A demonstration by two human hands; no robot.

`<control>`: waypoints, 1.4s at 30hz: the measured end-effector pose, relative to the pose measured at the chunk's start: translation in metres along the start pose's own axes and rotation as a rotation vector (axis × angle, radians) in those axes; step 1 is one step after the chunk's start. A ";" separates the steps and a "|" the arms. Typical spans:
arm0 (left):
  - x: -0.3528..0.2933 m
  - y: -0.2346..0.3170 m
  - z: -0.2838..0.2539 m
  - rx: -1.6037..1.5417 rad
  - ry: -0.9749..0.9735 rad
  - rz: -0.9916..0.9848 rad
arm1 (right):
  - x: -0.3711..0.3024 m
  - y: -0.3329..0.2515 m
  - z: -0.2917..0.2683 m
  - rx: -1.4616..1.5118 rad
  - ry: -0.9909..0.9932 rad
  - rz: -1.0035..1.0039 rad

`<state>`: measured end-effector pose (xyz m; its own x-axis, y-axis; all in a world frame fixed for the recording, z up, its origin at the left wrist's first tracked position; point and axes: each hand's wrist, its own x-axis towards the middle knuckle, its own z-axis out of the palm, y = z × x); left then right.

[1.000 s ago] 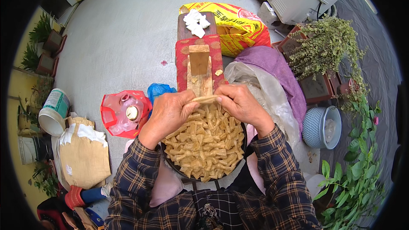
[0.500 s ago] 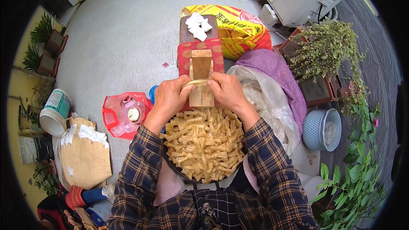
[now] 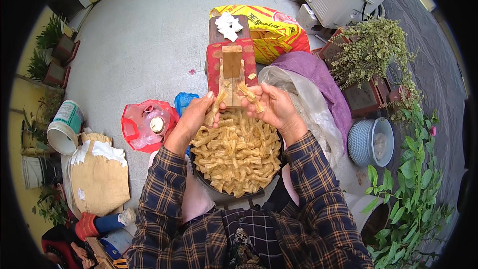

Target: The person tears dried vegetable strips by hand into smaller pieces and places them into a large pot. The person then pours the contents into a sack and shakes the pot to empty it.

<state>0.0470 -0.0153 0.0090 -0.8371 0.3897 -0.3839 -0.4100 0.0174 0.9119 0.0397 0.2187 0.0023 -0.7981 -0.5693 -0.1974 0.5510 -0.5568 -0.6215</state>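
A short, ridged, tan dried piece (image 3: 214, 108) is pinched between the thumb and fingers of my left hand (image 3: 195, 114). Another tan piece (image 3: 250, 96), pinched at its middle, is in my right hand (image 3: 275, 104). Both hands are closed and a little apart, either side of a wooden block (image 3: 232, 65) that stands upright on a wooden base on a red patterned cloth (image 3: 214, 67). Below them a round dark pan (image 3: 280, 157) is heaped with similar tan pieces (image 3: 236, 154). A small pale scrap (image 3: 252, 76) lies on the cloth.
Beyond the block lies crumpled white tissue (image 3: 228, 26) on a dark wooden board, beside a yellow and red sack (image 3: 281, 30). A clear plastic bag (image 3: 298, 99) stands right, a red bag (image 3: 149, 124) left. A person (image 3: 82, 241) sits at lower left.
My hands have moved apart and slightly down from the block. Where both gripped one tan length across the block, each now holds a separate short piece.
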 end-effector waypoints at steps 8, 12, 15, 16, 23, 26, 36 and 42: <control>-0.047 -0.053 0.043 0.605 0.169 0.329 | -0.056 0.042 0.016 0.010 0.210 -0.080; -0.074 -0.049 0.053 0.842 0.270 0.489 | -0.088 0.066 0.047 -0.059 0.369 -0.108; -0.100 -0.041 0.076 0.774 0.147 0.619 | -0.127 0.093 0.059 -0.147 0.303 -0.067; -0.114 -0.041 0.082 0.722 0.073 0.616 | -0.137 0.106 0.061 -0.140 0.252 -0.038; -0.176 -0.077 0.105 0.758 -0.202 0.439 | -0.185 0.147 0.068 0.034 0.058 0.206; -0.176 -0.107 0.105 0.353 -0.423 0.334 | -0.199 0.150 0.066 0.061 -0.105 0.250; -0.154 -0.080 0.107 0.916 0.346 0.723 | -0.177 0.085 0.013 -0.799 0.510 -0.219; -0.081 -0.050 0.098 1.214 0.529 0.804 | -0.094 0.047 -0.131 -1.114 1.063 0.003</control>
<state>0.1707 0.0420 0.0088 -0.8207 0.3081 0.4812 0.5059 0.7833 0.3613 0.1085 0.3255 -0.1074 -0.8638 0.3801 -0.3307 0.4831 0.4390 -0.7575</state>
